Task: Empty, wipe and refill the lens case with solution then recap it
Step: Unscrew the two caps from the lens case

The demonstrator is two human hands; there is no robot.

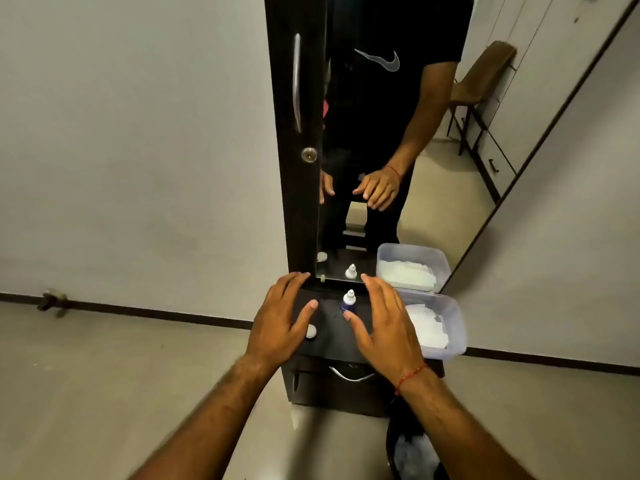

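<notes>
A small solution bottle (349, 301) with a white cap and blue label stands upright on the dark dresser top (329, 341), close to the mirror. A pale round lens case (310, 331) lies on the top, partly hidden under my left thumb. My left hand (280, 320) hovers over the left side with fingers spread, holding nothing. My right hand (386, 323) hovers to the right of the bottle, fingers apart and empty; its thumb tip is just in front of the bottle.
A clear plastic box (453, 327) with white tissues sits on the right end of the dresser. The mirror (381, 150) rises behind, beside a dark cabinet door (294, 133). A drawer handle (349, 375) is below, and a dark bin (412, 448) stands on the floor.
</notes>
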